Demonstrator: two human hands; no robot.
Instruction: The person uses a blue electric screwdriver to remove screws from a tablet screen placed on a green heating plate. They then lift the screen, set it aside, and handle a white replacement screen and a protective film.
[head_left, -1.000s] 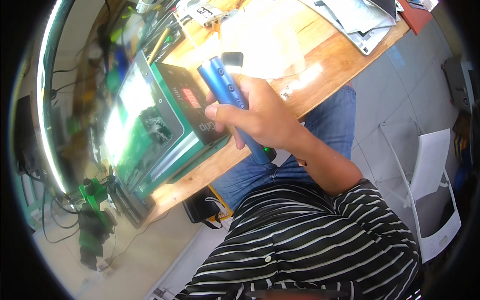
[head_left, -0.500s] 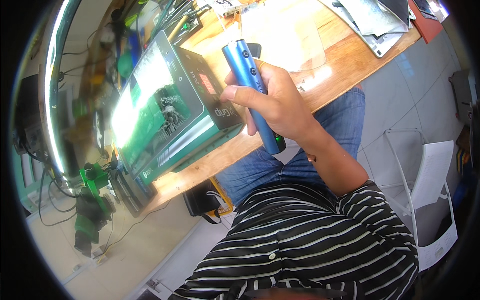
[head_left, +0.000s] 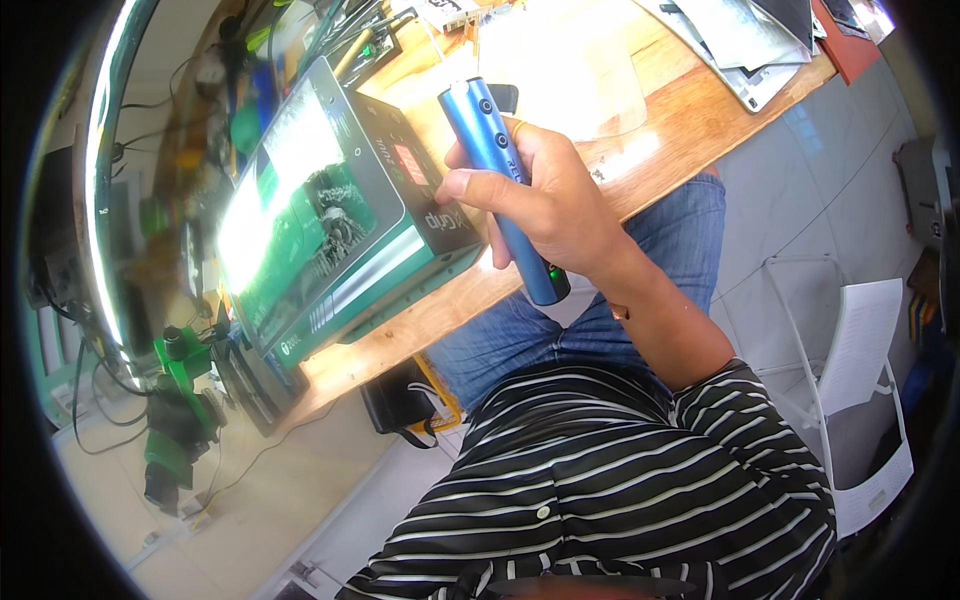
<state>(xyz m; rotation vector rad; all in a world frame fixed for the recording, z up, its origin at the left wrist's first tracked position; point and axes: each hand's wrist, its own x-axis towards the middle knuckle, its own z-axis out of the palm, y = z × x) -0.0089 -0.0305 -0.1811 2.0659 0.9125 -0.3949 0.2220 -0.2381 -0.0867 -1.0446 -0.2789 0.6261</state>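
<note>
Blue tube (head_left: 487, 140), held at a slant, that's the main thing in shot. Right hand (head_left: 555, 205) has it.

> How's the grip? Loose or proper?

Looks proper to me. Thumb (head_left: 495, 190) lies across the front, fingers wrap round behind, and a couple of tips peek out on the far side. They're closed on it, not spread.

> And the left hand?

Out of frame, so can't tell you what its fingers are doing.

> Where's the tube, over the table (head_left: 690, 95) or the lap?

Bit of both from up here. Top end shows against the wood, bottom end against the jeans (head_left: 670, 245), past the table edge. Two round buttons (head_left: 502, 140) near the top, small green light (head_left: 555, 272) near the bottom.

> What's that big thing on the left?

Green box (head_left: 335, 220) sitting on the table, dark side facing the hand, with a lit red display (head_left: 409, 164). Thumb tip shows right by that side, can't tell if they touch. Glare's washed out part of the panel.

> Anything else?

Small dark slab (head_left: 505, 97) partly behind the tube's top end, papers (head_left: 745, 35) at the far right of the table, white chair (head_left: 855, 345) on the floor tiles (head_left: 780, 200).
</note>
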